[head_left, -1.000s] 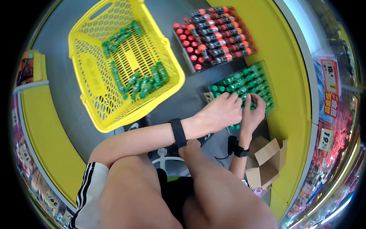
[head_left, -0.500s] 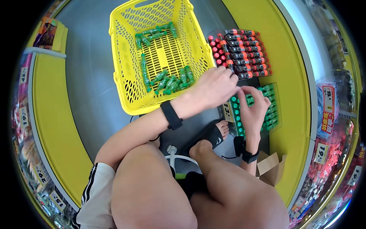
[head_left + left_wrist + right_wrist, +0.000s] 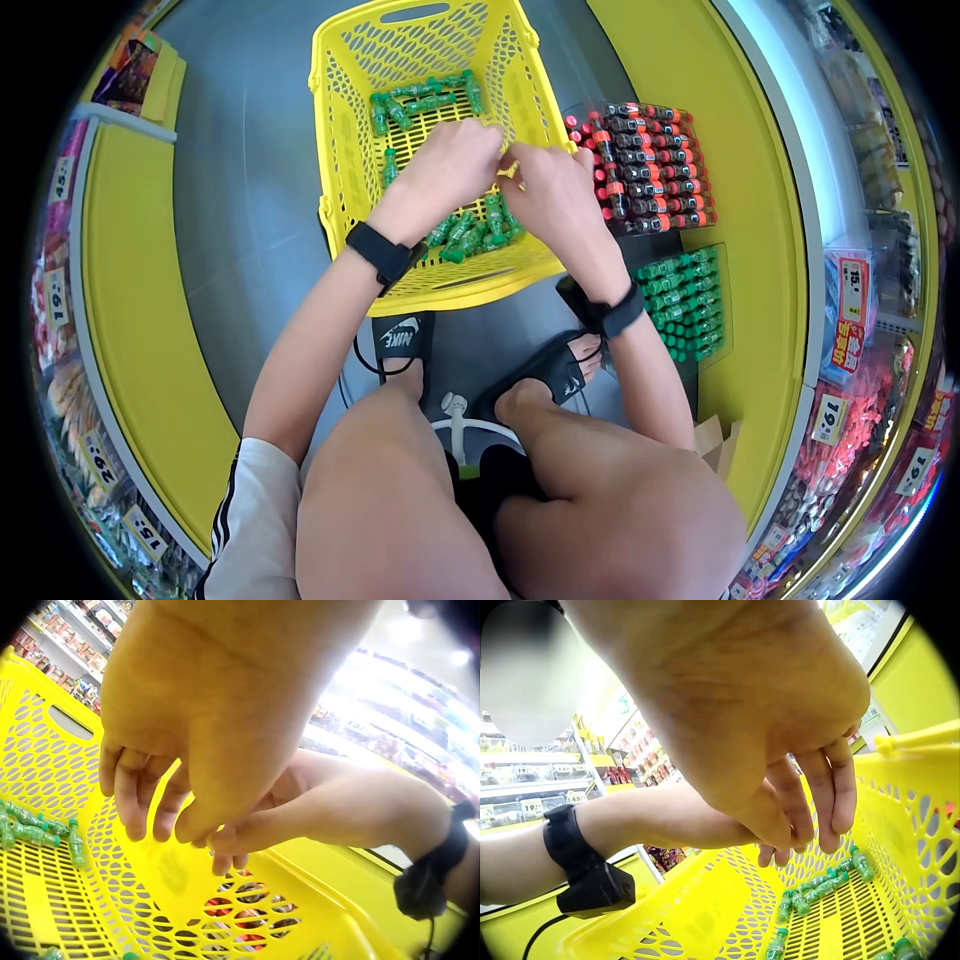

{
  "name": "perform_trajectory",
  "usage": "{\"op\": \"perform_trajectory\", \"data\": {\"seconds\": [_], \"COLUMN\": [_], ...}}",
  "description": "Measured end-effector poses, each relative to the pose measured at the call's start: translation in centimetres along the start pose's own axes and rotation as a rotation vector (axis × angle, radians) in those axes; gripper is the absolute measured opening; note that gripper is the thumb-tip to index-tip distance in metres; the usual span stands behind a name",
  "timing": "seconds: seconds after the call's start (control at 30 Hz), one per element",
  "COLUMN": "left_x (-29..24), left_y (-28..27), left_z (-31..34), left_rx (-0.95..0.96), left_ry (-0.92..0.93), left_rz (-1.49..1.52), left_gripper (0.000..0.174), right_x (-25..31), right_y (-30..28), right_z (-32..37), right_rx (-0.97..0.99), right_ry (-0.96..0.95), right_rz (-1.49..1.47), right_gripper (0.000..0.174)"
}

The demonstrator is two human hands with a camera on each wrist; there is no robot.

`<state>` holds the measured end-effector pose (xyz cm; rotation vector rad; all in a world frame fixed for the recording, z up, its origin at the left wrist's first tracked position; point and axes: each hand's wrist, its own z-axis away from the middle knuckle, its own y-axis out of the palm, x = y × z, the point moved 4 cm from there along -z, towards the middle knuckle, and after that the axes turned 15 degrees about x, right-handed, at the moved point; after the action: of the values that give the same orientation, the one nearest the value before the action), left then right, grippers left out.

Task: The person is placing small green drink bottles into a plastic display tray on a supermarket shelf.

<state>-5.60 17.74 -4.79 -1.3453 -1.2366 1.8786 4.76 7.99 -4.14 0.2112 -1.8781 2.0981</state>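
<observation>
Over the yellow basket point(image 3: 440, 296), my left hand point(image 3: 450, 165) and right hand point(image 3: 556, 195) meet at the fingertips. Loosely bent fingers hang from the left hand point(image 3: 217, 697), and no object shows among them in the left wrist view. The right hand point(image 3: 742, 712) has its thumb near its index finger, its other fingers drooping; nothing shows in its grasp. Below, small green bottles point(image 3: 465, 240) lie scattered at the basket's near end. More green bottles point(image 3: 430, 103) form a bent row at its far end. Part of the basket floor is hidden by the hands.
Right of the basket stands a tray of dark bottles point(image 3: 650, 170) with red caps. Nearer is a clear container of green bottles point(image 3: 685, 300). Yellow ledges point(image 3: 130, 330) and stocked shelves flank both sides. A cardboard box point(image 3: 715, 445) sits beside my right leg.
Both hands have moved left from above the green bottle container to over the basket. The head view has shifted, so the basket now appears farther right. The bottles in it look unchanged.
</observation>
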Motion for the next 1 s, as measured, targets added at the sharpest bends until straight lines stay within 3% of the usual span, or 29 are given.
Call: {"op": "perform_trajectory", "data": {"seconds": [0.03,0.2,0.33,0.5,0.67,0.83,1.0], "left_x": [0.8,5.4,9.0,12.5,16.1,17.9,19.1], "left_y": [0.0,1.5,3.5,5.6,8.7,10.3,10.8], "left_z": [-0.2,-2.6,-4.1,-5.2,-5.1,-5.8,-5.8], "left_rx": [0.031,0.119,0.134,0.378,0.297,0.236,0.204], "left_ry": [-0.026,-0.177,-0.282,-0.489,-0.518,-0.552,-0.575], "left_rz": [0.003,0.07,0.087,0.067,0.072,0.049,-0.017], "left_gripper": [0.016,0.011,0.019,0.028,0.035,0.05,0.058], "right_x": [0.3,-0.2,-2.2,-3.3,-4.3,-4.4,-4.5], "right_y": [0.3,1.8,5.1,8.5,10.4,12.7,13.6], "right_z": [-1.2,-7.1,-12.1,-16.2,-18.2,-20.1,-20.8], "right_rx": [-0.015,0.15,0.304,0.492,0.545,0.521,0.53], "right_ry": [-0.021,-0.015,-0.037,-0.009,0.071,0.06,0.084], "right_rz": [-0.024,0.05,0.081,0.062,-0.06,0.109,0.12], "right_gripper": [0.006,0.008,0.024,0.038,0.045,0.053,0.041]}}
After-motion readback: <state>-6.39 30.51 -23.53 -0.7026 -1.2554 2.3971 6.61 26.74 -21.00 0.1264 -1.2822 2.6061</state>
